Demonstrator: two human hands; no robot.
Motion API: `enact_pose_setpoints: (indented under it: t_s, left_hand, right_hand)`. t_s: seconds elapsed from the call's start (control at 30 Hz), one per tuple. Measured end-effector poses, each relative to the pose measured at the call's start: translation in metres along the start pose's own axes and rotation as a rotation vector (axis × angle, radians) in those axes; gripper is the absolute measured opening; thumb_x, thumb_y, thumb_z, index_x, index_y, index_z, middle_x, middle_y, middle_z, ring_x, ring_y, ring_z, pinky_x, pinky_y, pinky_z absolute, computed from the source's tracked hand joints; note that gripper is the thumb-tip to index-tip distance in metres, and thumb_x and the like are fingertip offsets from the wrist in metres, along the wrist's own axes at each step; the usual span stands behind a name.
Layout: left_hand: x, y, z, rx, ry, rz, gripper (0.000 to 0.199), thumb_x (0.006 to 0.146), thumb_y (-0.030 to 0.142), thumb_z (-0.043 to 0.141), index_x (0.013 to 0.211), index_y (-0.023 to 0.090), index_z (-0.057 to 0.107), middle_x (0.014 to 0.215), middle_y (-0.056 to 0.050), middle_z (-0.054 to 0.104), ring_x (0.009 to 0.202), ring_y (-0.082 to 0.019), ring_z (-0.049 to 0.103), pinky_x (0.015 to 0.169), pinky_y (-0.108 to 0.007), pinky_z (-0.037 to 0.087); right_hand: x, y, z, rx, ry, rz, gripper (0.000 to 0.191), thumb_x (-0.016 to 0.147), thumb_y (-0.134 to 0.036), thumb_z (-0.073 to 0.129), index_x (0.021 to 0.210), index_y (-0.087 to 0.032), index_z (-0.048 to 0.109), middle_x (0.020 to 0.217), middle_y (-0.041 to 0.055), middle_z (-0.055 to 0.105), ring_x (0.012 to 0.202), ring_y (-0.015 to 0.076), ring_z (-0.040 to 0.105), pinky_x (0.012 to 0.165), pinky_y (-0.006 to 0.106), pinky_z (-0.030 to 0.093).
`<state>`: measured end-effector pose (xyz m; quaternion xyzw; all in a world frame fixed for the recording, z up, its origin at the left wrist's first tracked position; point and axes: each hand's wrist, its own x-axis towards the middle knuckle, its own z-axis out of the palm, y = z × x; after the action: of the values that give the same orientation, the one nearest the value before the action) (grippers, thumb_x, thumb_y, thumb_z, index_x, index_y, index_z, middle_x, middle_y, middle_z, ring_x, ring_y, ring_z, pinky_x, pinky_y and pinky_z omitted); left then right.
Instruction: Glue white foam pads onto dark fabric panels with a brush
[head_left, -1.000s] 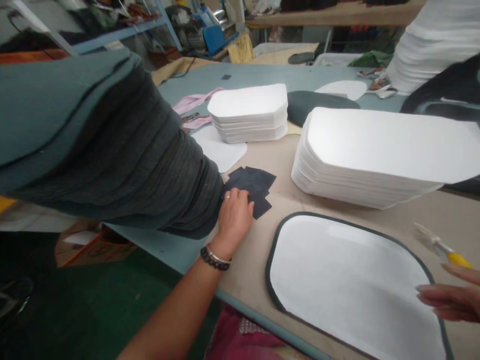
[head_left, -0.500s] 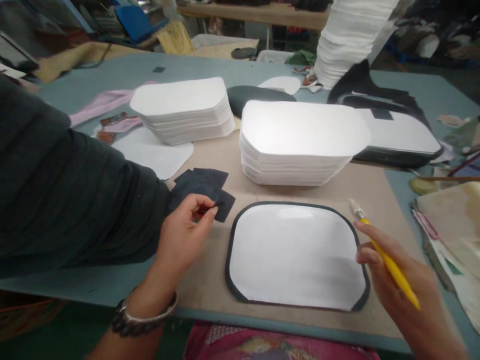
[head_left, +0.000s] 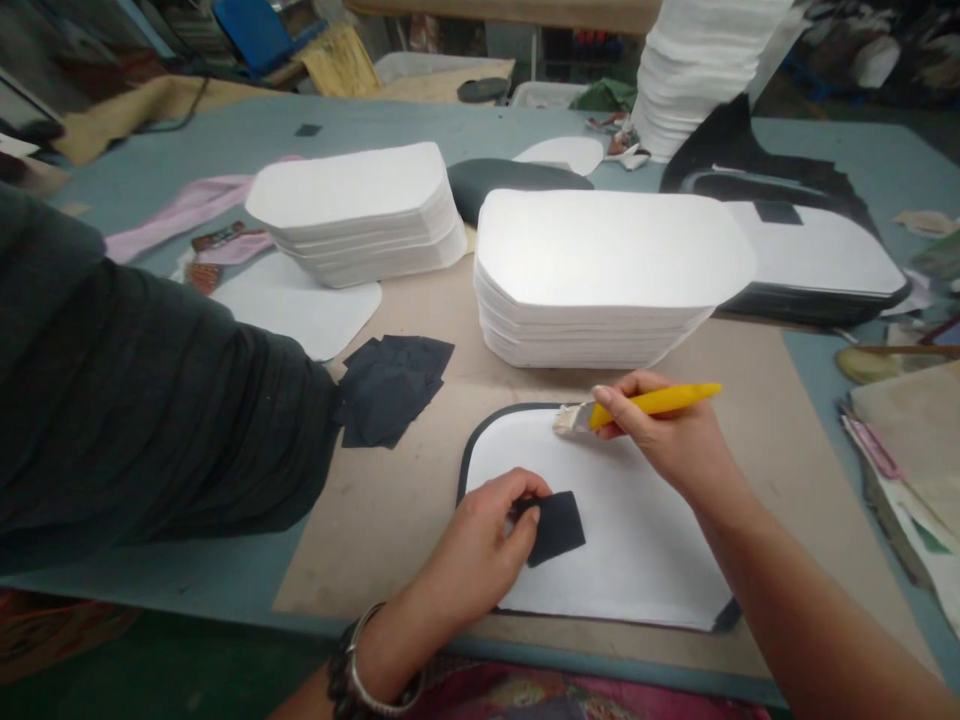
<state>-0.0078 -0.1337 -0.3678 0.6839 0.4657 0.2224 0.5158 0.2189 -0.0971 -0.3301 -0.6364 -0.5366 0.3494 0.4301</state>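
Observation:
Between thumb and fingers, my left hand (head_left: 491, 530) pinches a small black fabric square (head_left: 559, 527) over the lower middle of a white panel (head_left: 630, 530) edged in black. My right hand (head_left: 660, 425) grips the yellow handle of a paintbrush (head_left: 656, 402). Its pale bristles meet the panel near the top edge. Left of the panel lies a loose pile of black squares (head_left: 394, 390), apart from both hands. The panel rests flat on a brown board (head_left: 405, 560).
Two stacks of white panels, a left stack (head_left: 356, 215) and a right stack (head_left: 611, 280), stand behind. A roll of dark fabric (head_left: 165, 400) fills the left side. Another white panel with a black square (head_left: 778, 212) lies at right. Papers (head_left: 915, 420) sit at the right edge.
My left hand has lifted a black square off the pile and carried it right, over the panel. My right hand has swung left with the brush onto the panel's top edge.

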Motion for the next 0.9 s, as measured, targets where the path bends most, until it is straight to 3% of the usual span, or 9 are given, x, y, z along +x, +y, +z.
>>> enact_pose_setpoints:
  t_s: [0.2,0.3,0.4,0.5,0.57,0.73,0.9]
  left_hand:
    - [-0.001,0.002,-0.004,-0.014,-0.013,-0.008,0.017,0.09,0.015,0.05,0.097,0.021,0.064,0.094,0.0,0.068,0.09,-0.017,0.062,0.079,-0.028,0.046]
    - [-0.001,0.011,-0.005,-0.078,-0.008,-0.005,0.016,0.09,0.016,0.052,0.097,0.022,0.065,0.093,0.0,0.069,0.087,-0.016,0.063,0.077,-0.027,0.047]
    - [0.002,0.023,-0.002,-0.18,-0.015,0.0,0.015,0.089,0.018,0.055,0.096,0.021,0.067,0.091,0.0,0.069,0.085,-0.016,0.063,0.078,-0.027,0.048]
    - [0.011,0.03,0.006,-0.266,-0.019,-0.026,0.013,0.087,0.019,0.057,0.096,0.021,0.067,0.089,0.0,0.069,0.083,-0.016,0.063,0.076,-0.027,0.049]
    - [0.02,0.031,0.011,-0.265,-0.005,-0.018,0.013,0.087,0.02,0.058,0.097,0.021,0.067,0.09,0.0,0.069,0.082,-0.016,0.063,0.073,-0.026,0.049]
    - [0.054,0.029,0.021,-0.011,0.147,0.098,0.017,0.088,0.016,0.058,0.103,0.021,0.065,0.095,0.0,0.07,0.079,-0.015,0.062,0.074,-0.028,0.049]
    - [0.086,0.023,0.028,0.423,0.295,0.244,0.023,0.091,0.014,0.057,0.112,0.02,0.059,0.101,-0.005,0.068,0.096,-0.023,0.063,0.087,-0.037,0.051]
  right_hand:
    - [-0.006,0.001,-0.026,-0.243,0.23,-0.012,0.044,0.085,-0.062,0.072,0.074,-0.019,0.071,0.063,0.0034,0.069,0.057,0.018,0.067,0.052,0.025,0.05]
    - [-0.031,-0.004,-0.037,-0.267,0.3,-0.042,0.035,0.091,-0.056,0.067,0.094,-0.022,0.073,0.072,0.0023,0.072,0.064,0.0177,0.07,0.061,0.026,0.056]
    - [-0.062,0.001,-0.034,-0.243,0.172,-0.088,0.027,0.101,-0.048,0.055,0.11,-0.025,0.066,0.087,0.0023,0.075,0.075,0.0173,0.073,0.073,0.028,0.06]
    - [-0.084,0.012,-0.022,-0.215,0.025,-0.151,0.016,0.102,-0.041,0.054,0.1,-0.025,0.055,0.099,0.004,0.073,0.087,0.0172,0.072,0.079,0.028,0.058]
    - [-0.089,0.019,-0.014,-0.179,-0.002,-0.183,0.016,0.099,-0.037,0.058,0.097,-0.025,0.047,0.096,0.0035,0.069,0.083,0.016,0.069,0.075,0.026,0.056]
    - [-0.075,0.032,0.004,-0.216,0.144,-0.078,0.016,0.096,-0.033,0.057,0.099,-0.025,0.044,0.09,0.0025,0.064,0.071,0.0155,0.064,0.068,0.028,0.051]
    - [-0.05,0.04,0.015,-0.406,0.27,-0.029,0.014,0.091,-0.032,0.057,0.096,-0.025,0.045,0.086,0.0013,0.064,0.068,0.0189,0.062,0.066,0.032,0.045]
